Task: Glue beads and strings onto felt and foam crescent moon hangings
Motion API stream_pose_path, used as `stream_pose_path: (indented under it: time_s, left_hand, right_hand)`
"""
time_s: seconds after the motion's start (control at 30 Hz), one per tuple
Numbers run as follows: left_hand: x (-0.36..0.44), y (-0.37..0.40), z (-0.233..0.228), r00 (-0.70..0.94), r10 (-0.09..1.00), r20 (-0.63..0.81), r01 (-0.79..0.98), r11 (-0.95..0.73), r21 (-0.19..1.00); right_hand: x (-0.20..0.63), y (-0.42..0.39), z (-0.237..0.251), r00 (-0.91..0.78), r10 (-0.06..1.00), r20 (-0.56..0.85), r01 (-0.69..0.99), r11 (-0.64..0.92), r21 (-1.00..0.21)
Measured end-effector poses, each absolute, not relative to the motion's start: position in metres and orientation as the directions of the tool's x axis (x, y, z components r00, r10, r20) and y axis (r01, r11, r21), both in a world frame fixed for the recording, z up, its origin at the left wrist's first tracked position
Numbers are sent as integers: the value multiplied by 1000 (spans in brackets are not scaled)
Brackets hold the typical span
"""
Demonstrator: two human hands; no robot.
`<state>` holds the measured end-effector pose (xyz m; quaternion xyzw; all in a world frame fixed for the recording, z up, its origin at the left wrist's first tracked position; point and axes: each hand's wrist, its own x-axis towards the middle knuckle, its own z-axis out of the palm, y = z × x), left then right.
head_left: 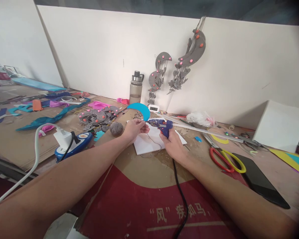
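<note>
White Chinese characters reading "风" 疾如马, the first set in quotation marks and the string closed by a comma, run across the red cardboard (129,205) lying below and between the two forearms, nearer the viewer than both hands. A pale line is printed beneath the characters. The small white digital display (153,108) standing beyond the hands, by the wall, shows figures too small to read. A round orange mark on the blue power strip (74,145), left of the left hand, cannot be read either.
</note>
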<state>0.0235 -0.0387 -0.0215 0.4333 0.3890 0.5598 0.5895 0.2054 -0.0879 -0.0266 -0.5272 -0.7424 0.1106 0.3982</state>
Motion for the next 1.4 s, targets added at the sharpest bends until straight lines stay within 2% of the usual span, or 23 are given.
stream_pose_path:
  time_s: [0.3,0.4,0.47,0.53,0.6,0.73,0.83,0.9,0.93,1.0,1.07,1.1,1.17,1.23,1.3,1.4]
  left_hand:
    - [20,-34,-25,71,996,47,-348,-19,937]
    - [19,-32,-26,48,998,47,-377,-26,926]
    - [19,-32,-26,27,999,45,-393,-30,919]
    - [19,-32,-25,6,999,54,-399,-47,916]
    - [20,-34,-22,-10,996,87,-389,-84,917]
    - [22,-42,-13,2,982,190,-320,-179,930]
    - [25,-50,-7,16,966,258,-236,-248,940]
    - [27,-55,-5,18,954,298,-156,-292,944]
    - [28,-57,-4,19,950,311,-100,-308,946]
    - [29,-61,-4,3,939,344,54,-344,937]
    - [31,-64,-6,-30,896,443,219,-427,878]
    - [31,-65,-7,-38,860,509,282,-480,831]
    - [33,-66,-10,-29,790,612,349,-566,747]
    - [35,-69,-11,-9,778,628,365,-582,726]
    - [37,-71,-11,10,800,600,360,-563,744]
    - [37,-74,-10,36,825,564,325,-544,774]
  right_hand:
    - [205,-87,-27,-104,872,478,684,411,-602]
    - [207,-81,-29,-57,868,493,633,414,-655]
    - [210,-75,-27,7,896,443,600,351,-719]
    - [214,-69,-23,56,943,327,616,225,-755]
    - [219,-64,-18,63,974,217,711,109,-695]
    - [223,-61,-14,57,987,152,919,8,-394]
    - [222,-66,-14,100,954,283,961,-20,-274]
    - [219,-71,-12,105,897,429,955,30,-296]
    - [217,-74,-11,87,870,484,934,98,-344]
    - [210,-81,-9,23,839,544,810,303,-502]
    - [202,-88,-7,-55,848,527,541,469,-698]
    - [197,-91,-7,-100,865,492,371,491,-789]
    - [189,-96,-8,-178,899,401,41,414,-910]
    - [184,-98,-8,-225,922,314,-158,283,-946]
    - [182,-99,-6,-214,945,248,-215,202,-955]
    - [182,-100,-3,-158,970,186,-183,157,-970]
